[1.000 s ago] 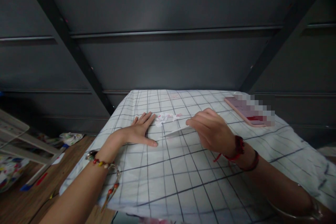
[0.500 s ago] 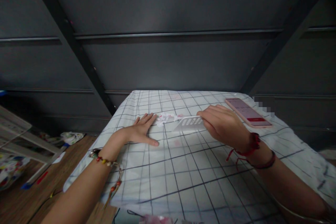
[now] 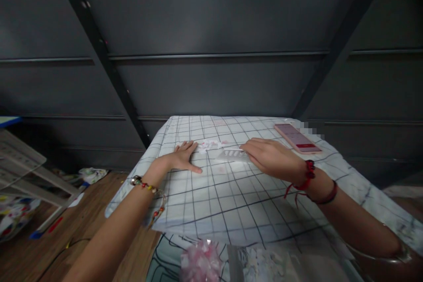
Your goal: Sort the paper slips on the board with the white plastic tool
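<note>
My left hand (image 3: 183, 157) lies on the white checked cloth (image 3: 211, 202) with its fingers spread and nothing in them. Just to the right of its fingertips is a small heap of white and pink bits (image 3: 209, 145), too blurred to name. My right hand (image 3: 272, 158) pinches the upper edge of a thin white slotted piece (image 3: 231, 155), which slants down toward the cloth. Row-like openings run through this piece. Whether its lower edge touches the cloth I cannot tell.
A phone in a pink case (image 3: 297, 139) lies beyond my right hand. Below the near edge are a shiny pink bow-like bundle (image 3: 201, 262) and a clear bag of pale pieces (image 3: 264, 266). Dark wall panels (image 3: 214, 83) rise behind. A white-legged stand (image 3: 33, 176) is at the left.
The view has shifted, bringing the pink bundle and clear bag further into sight. The slotted piece now leans flatter in my right hand. My left hand stays spread on the cloth.
</note>
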A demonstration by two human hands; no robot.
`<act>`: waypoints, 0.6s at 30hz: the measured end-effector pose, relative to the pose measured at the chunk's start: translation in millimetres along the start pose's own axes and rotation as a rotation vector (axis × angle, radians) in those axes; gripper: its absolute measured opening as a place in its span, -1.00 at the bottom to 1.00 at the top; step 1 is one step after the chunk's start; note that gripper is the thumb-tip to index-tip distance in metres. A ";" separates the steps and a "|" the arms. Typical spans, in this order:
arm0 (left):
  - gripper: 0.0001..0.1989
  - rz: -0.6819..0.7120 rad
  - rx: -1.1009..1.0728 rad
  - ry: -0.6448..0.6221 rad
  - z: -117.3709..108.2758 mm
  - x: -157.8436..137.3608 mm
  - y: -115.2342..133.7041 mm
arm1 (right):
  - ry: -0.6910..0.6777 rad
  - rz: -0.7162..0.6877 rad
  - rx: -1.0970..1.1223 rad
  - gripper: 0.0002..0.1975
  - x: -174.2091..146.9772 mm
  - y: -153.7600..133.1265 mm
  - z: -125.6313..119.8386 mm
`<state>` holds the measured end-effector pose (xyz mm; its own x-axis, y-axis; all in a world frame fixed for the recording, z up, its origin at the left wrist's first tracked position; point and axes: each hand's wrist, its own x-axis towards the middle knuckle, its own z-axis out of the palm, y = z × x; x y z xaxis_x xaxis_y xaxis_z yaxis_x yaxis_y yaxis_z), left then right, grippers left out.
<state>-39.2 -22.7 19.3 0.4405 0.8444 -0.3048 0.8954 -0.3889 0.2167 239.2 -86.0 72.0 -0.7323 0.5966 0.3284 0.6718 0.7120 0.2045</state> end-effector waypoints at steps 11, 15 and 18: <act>-0.08 0.085 0.122 0.041 28.1 -42.6 -6.8 | -0.119 0.065 0.012 -0.75 -5.8 -55.2 -28.4; -0.12 0.114 0.193 0.035 36.6 -78.7 -9.3 | -0.109 0.226 -0.025 -0.72 -5.2 -64.2 -40.5; -0.16 0.133 0.225 0.055 42.2 -101.8 -9.9 | -0.113 0.282 -0.059 -0.72 -7.6 -68.4 -40.8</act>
<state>-90.2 -120.4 9.0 0.5570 0.7966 -0.2351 0.8242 -0.5651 0.0381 203.4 -154.4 93.2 -0.5220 0.8072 0.2757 0.8529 0.4919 0.1746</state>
